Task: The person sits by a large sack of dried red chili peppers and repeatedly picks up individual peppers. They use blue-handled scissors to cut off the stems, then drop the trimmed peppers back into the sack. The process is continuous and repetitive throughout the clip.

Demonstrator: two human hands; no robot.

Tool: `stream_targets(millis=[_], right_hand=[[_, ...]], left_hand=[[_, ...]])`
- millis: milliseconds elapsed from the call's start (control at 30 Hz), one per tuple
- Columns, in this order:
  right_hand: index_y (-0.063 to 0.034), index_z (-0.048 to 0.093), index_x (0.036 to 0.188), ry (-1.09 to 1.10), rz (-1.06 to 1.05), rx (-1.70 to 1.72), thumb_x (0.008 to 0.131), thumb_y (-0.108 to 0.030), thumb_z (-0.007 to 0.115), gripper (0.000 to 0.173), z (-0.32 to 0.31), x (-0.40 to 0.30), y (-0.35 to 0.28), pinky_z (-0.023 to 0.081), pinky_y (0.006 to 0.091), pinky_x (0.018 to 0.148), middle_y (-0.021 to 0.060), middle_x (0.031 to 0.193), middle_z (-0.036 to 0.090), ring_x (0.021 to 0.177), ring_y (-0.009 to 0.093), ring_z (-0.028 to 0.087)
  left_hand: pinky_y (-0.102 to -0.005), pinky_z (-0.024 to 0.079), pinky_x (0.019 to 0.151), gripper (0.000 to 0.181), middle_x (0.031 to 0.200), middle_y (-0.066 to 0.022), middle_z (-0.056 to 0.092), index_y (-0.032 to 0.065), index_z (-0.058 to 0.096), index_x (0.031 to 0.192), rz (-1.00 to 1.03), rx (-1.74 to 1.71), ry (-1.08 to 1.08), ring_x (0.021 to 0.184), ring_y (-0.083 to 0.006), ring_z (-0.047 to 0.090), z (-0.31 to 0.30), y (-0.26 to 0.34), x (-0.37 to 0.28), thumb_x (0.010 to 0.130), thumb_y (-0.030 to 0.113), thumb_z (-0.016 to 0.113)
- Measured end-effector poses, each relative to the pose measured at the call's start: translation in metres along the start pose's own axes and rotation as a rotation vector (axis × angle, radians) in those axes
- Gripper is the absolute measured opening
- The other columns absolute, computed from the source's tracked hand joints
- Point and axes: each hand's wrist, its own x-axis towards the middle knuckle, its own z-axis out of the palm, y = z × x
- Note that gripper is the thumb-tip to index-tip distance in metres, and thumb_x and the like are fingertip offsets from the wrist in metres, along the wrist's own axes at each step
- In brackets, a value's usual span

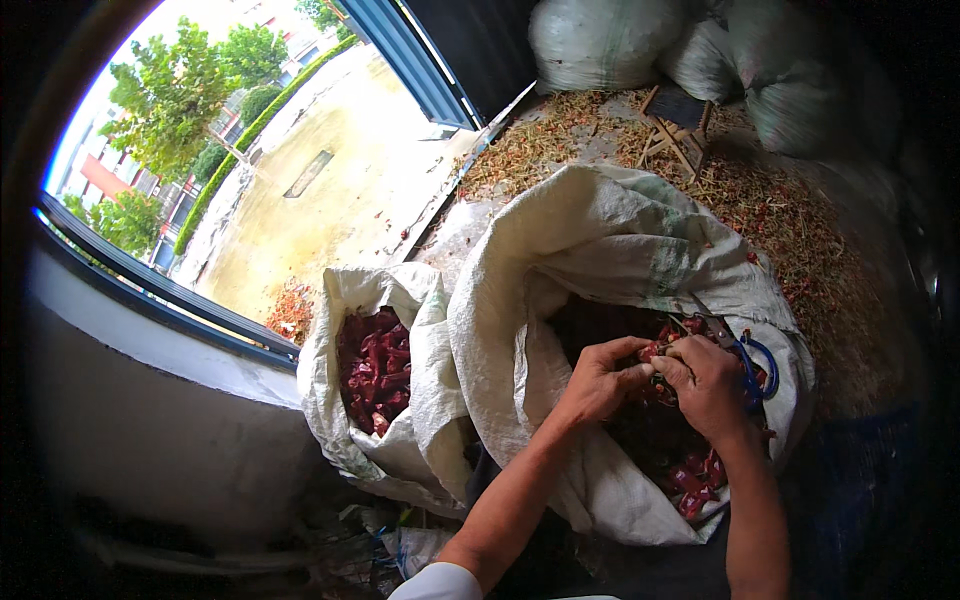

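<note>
Over the mouth of a large white woven sack (495, 300), my two hands meet fingertip to fingertip. My left hand (611, 379) pinches a dried red chili (646, 351) between thumb and fingers. My right hand (705, 382) pinches at the stem side of the same chili, its thumb close to my left thumb. Blue-handled scissors (769, 367) sit against the outer side of my right hand, blades pointing up and away; whether fingers pass through the loops is hidden. Inside the sack, more dried red chilies (694, 480) show below my right wrist, and the deeper part is dark.
At left stands a smaller white sack (435, 352) filled with dark red chilies (375, 367). Stems and scraps (795, 217) litter the floor beyond, around a folding stool (679, 120). Bulging sacks (607, 45) are piled behind. A blue metal door (405, 60) stands open to a yard.
</note>
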Motion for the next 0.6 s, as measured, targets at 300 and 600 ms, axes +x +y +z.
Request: stream_targets(millis=[300,600], right_hand=[[-0.0036,0.059,0.082,-0.035,-0.001,0.122,0.09,-0.019,0.067,0.019,-0.007,0.003,-0.004,0.047,0.0388,0.054,0.0101,0.069,0.056,0.064,0.026,0.061],[-0.0041,0.053,0.074,0.04,-0.078,-0.324,0.092,-0.015,0.063,0.023,0.006,-0.003,0.0,0.044,0.0405,0.052,0.0102,0.066,0.055,0.057,0.028,0.058]], left_hand=[[-0.0266,0.049,0.079,0.026,0.096,-0.0018,0.066,-0.0007,0.064,0.113,-0.025,0.232,-0.155,0.089,-0.0107,0.06,-0.01,-0.008,0.003,0.091,0.013,0.067],[-0.0288,0.05,0.071,0.025,0.087,-0.008,0.065,-0.0028,0.062,0.106,0.389,0.582,0.021,0.08,-0.0097,0.059,0.001,-0.023,0.01,0.093,0.018,0.066]])
